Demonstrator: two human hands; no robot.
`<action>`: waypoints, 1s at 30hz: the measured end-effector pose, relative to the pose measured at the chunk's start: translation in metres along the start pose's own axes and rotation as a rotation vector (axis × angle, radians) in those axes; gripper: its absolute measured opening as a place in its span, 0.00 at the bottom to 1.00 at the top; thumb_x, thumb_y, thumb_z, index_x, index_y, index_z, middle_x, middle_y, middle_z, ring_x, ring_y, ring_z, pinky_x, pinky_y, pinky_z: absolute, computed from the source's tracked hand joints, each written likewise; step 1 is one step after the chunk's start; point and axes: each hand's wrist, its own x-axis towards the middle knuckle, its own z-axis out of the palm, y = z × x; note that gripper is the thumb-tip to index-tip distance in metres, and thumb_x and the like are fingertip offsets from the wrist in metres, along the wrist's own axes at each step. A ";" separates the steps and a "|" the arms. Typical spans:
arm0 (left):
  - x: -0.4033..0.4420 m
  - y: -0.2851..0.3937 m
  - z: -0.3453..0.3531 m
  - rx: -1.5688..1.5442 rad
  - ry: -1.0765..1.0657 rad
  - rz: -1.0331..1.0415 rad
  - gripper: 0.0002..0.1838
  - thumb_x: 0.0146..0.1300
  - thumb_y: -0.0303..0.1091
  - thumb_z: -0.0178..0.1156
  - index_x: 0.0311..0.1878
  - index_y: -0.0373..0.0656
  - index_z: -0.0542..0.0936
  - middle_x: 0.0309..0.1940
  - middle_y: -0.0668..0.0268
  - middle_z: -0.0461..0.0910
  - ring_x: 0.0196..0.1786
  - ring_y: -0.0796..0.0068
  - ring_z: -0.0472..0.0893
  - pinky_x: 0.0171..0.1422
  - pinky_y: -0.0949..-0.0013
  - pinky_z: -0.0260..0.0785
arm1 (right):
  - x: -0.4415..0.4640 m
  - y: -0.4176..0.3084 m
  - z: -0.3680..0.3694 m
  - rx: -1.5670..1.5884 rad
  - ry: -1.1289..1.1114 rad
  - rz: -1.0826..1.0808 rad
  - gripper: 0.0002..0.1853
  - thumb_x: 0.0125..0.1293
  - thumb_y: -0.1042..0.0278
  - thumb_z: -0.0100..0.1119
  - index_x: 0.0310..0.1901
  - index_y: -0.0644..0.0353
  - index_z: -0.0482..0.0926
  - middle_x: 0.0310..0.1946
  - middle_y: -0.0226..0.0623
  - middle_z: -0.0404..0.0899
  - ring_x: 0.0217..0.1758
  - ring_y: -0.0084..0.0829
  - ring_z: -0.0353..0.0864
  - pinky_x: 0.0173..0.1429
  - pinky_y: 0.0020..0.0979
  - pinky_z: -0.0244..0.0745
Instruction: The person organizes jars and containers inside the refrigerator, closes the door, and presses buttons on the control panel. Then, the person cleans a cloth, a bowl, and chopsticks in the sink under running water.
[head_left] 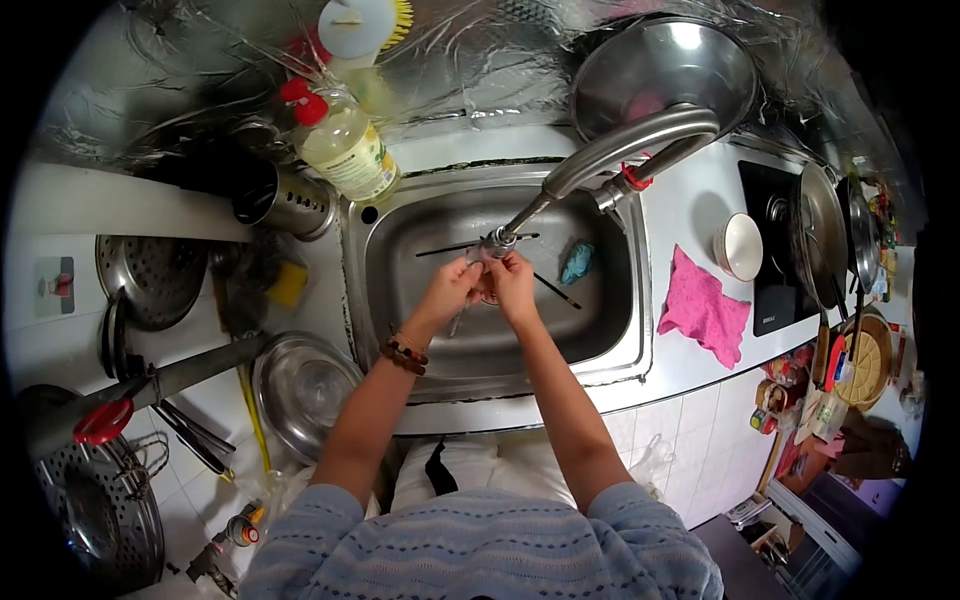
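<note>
Both hands are together over the stainless steel sink (640,340), just below the spout of the tap (498,238). My left hand (448,292) has its fingers pinched together, and a thin, shiny piece (456,322) shows beneath it. Close beside it, my right hand (512,282) is closed too, its fingertips meeting those of the left. What they grip between them is too small and partly hidden to name. Dark sticks like chopsticks (557,291) lie in the basin near the hands. A crumpled blue-green cloth (576,262) rests at the basin's right side.
A yellow-labelled bottle with a red pump (350,150) and a metal utensil holder (295,203) stand at the left. A large steel bowl (665,75) leans behind the tap. On the right are a pink cloth (704,308), a white bowl (740,247) and a black hob (775,290).
</note>
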 end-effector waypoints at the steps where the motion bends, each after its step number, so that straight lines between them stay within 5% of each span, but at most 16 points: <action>1: 0.002 -0.005 -0.004 0.003 -0.057 0.063 0.12 0.70 0.36 0.46 0.43 0.37 0.74 0.29 0.68 0.77 0.30 0.82 0.75 0.35 0.77 0.67 | 0.003 0.001 -0.002 -0.065 -0.039 0.083 0.10 0.68 0.69 0.49 0.40 0.66 0.77 0.30 0.35 0.80 0.28 0.21 0.79 0.35 0.24 0.75; 5: 0.005 -0.008 -0.005 -0.112 0.045 0.132 0.11 0.69 0.33 0.49 0.42 0.36 0.76 0.30 0.68 0.78 0.34 0.80 0.75 0.38 0.76 0.66 | 0.006 0.003 0.005 -0.002 -0.042 -0.068 0.11 0.68 0.69 0.50 0.43 0.67 0.78 0.35 0.35 0.81 0.35 0.23 0.80 0.43 0.25 0.75; 8: 0.008 -0.015 -0.021 0.238 0.095 0.045 0.09 0.66 0.31 0.54 0.39 0.35 0.79 0.31 0.67 0.79 0.37 0.80 0.75 0.39 0.75 0.66 | 0.008 0.005 -0.004 -0.148 -0.162 -0.267 0.13 0.68 0.68 0.48 0.47 0.68 0.76 0.43 0.38 0.80 0.46 0.25 0.77 0.53 0.27 0.72; 11: 0.003 0.011 -0.011 0.562 0.381 0.286 0.08 0.61 0.30 0.59 0.35 0.34 0.81 0.29 0.67 0.79 0.34 0.81 0.74 0.38 0.74 0.66 | 0.006 0.009 -0.009 -0.252 -0.214 -0.224 0.15 0.69 0.68 0.47 0.50 0.69 0.75 0.50 0.41 0.77 0.52 0.27 0.74 0.58 0.28 0.67; 14: -0.001 0.025 -0.015 0.587 0.449 0.291 0.07 0.59 0.28 0.60 0.37 0.34 0.81 0.28 0.65 0.80 0.32 0.81 0.75 0.37 0.75 0.68 | 0.012 0.020 -0.005 0.039 -0.043 -0.297 0.13 0.69 0.72 0.44 0.50 0.64 0.74 0.46 0.33 0.78 0.42 0.21 0.78 0.51 0.24 0.71; 18: -0.009 0.043 -0.020 0.588 0.440 0.381 0.07 0.60 0.27 0.59 0.40 0.38 0.82 0.32 0.63 0.82 0.34 0.81 0.77 0.39 0.78 0.69 | 0.009 0.014 -0.004 0.047 -0.019 -0.109 0.11 0.65 0.75 0.47 0.46 0.66 0.77 0.41 0.34 0.81 0.41 0.22 0.79 0.51 0.25 0.72; 20: -0.015 0.059 -0.032 0.442 0.552 0.460 0.08 0.59 0.28 0.58 0.41 0.40 0.81 0.34 0.59 0.81 0.35 0.67 0.81 0.40 0.70 0.71 | 0.015 0.010 -0.003 0.051 -0.044 -0.071 0.10 0.64 0.76 0.49 0.44 0.67 0.77 0.38 0.34 0.81 0.40 0.22 0.79 0.50 0.26 0.72; 24: -0.082 0.184 -0.057 0.745 1.064 0.600 0.07 0.62 0.31 0.57 0.42 0.41 0.77 0.32 0.62 0.81 0.33 0.69 0.80 0.40 0.69 0.71 | 0.055 0.057 -0.052 -0.312 0.047 -0.182 0.10 0.60 0.68 0.58 0.41 0.64 0.80 0.35 0.38 0.82 0.37 0.29 0.81 0.46 0.26 0.71; 26: -0.108 0.229 -0.071 0.798 1.191 0.800 0.07 0.61 0.30 0.58 0.42 0.40 0.75 0.30 0.62 0.80 0.31 0.72 0.80 0.37 0.71 0.71 | 0.076 0.077 -0.078 -1.005 0.016 -0.121 0.25 0.54 0.66 0.61 0.56 0.56 0.73 0.51 0.42 0.77 0.53 0.36 0.76 0.57 0.32 0.67; 27: -0.117 0.244 -0.080 0.844 1.236 0.797 0.07 0.61 0.30 0.58 0.42 0.40 0.74 0.29 0.62 0.80 0.30 0.74 0.80 0.37 0.72 0.70 | 0.073 0.075 -0.075 -1.003 0.014 -0.124 0.25 0.54 0.66 0.61 0.56 0.56 0.73 0.51 0.42 0.77 0.53 0.36 0.76 0.57 0.32 0.67; 29: -0.119 0.255 -0.099 0.893 1.283 0.795 0.08 0.61 0.30 0.58 0.41 0.40 0.74 0.29 0.62 0.80 0.30 0.76 0.79 0.36 0.73 0.70 | 0.065 0.069 -0.066 -1.735 0.045 -0.306 0.42 0.49 0.61 0.64 0.68 0.45 0.57 0.65 0.39 0.61 0.68 0.36 0.59 0.70 0.41 0.51; 30: -0.115 0.254 -0.111 0.960 1.260 0.775 0.08 0.62 0.30 0.57 0.42 0.39 0.73 0.29 0.62 0.80 0.30 0.74 0.79 0.36 0.72 0.70 | 0.067 0.070 -0.065 -1.731 0.042 -0.310 0.42 0.49 0.61 0.64 0.68 0.45 0.57 0.65 0.39 0.61 0.68 0.36 0.59 0.70 0.41 0.51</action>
